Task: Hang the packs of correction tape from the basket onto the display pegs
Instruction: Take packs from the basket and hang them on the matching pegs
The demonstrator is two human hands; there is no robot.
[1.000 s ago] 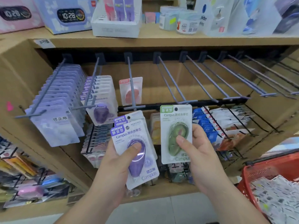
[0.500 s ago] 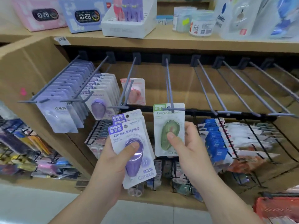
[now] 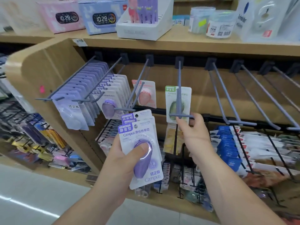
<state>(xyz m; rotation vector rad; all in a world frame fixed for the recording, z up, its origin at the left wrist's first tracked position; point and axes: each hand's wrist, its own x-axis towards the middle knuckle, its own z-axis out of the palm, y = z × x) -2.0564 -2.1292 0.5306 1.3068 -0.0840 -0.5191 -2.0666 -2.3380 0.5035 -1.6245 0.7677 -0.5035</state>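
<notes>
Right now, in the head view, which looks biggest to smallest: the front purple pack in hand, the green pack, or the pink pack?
1. Purple pack, in the left hand, nearest the camera.
2. Green pack, on a peg.
3. Pink pack, farther back.
Nearness swells the purple one; real sizes may match.

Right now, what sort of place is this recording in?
Most likely a stationery shop aisle: display pegs carry carded correction tape packs, boxed digital clocks stand on the wooden shelf above, and the left hand holds purple packs while the right hand holds a green pack on a peg.
</notes>
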